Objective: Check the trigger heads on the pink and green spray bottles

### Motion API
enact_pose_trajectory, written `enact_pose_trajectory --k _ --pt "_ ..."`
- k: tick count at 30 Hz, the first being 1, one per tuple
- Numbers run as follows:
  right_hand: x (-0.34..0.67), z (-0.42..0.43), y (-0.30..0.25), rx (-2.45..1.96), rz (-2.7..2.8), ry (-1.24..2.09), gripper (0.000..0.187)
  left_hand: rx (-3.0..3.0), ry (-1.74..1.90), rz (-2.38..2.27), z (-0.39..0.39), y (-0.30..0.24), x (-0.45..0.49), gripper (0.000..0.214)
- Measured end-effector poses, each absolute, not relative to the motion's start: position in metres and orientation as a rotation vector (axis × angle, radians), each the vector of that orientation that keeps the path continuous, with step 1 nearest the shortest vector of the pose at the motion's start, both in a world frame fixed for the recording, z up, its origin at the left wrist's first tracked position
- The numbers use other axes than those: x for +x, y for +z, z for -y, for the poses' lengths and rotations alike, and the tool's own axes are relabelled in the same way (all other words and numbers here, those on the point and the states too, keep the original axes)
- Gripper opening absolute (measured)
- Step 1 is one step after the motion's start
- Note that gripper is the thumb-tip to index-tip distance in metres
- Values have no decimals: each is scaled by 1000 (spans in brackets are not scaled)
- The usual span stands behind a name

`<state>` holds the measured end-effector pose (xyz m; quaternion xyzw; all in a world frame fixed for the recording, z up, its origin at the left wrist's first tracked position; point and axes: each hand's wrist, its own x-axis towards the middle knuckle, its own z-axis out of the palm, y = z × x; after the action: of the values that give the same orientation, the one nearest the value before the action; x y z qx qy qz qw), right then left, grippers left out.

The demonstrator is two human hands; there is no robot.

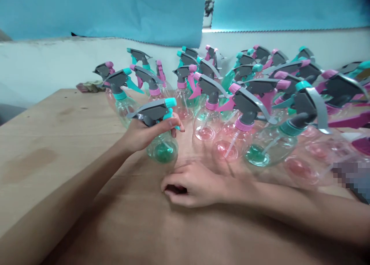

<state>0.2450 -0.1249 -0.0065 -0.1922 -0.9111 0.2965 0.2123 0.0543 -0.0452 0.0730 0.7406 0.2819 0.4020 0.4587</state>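
Note:
My left hand is wrapped round the neck of a clear spray bottle with a green base and a grey and teal trigger head; the bottle stands on the wooden table. My right hand rests low on the table in front of that bottle, fingers curled inward and slightly blurred, with nothing that I can make out in them. Several more spray bottles with pink or teal trigger heads stand packed together right behind both hands.
The bottle crowd fills the table's back and right side up to a white wall hung with blue sheets. A small pile of scraps lies at the table's far left edge. Bare wood stretches to the left and front.

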Motion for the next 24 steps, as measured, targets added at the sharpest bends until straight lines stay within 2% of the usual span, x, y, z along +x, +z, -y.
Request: enact_pose_trajectory --k 4,11,17,24 --pt "245 125 -5 -537 2529 813 15 1841 1008 -674 43 68 50 24" --pt "244 125 -6 -528 2507 810 16 1827 1067 -766 51 78 57 40" --pt "243 125 -5 -526 2495 824 15 1888 1067 -718 50 80 59 41" --pt "243 125 -6 -562 2519 795 19 1953 892 -595 46 83 53 40"
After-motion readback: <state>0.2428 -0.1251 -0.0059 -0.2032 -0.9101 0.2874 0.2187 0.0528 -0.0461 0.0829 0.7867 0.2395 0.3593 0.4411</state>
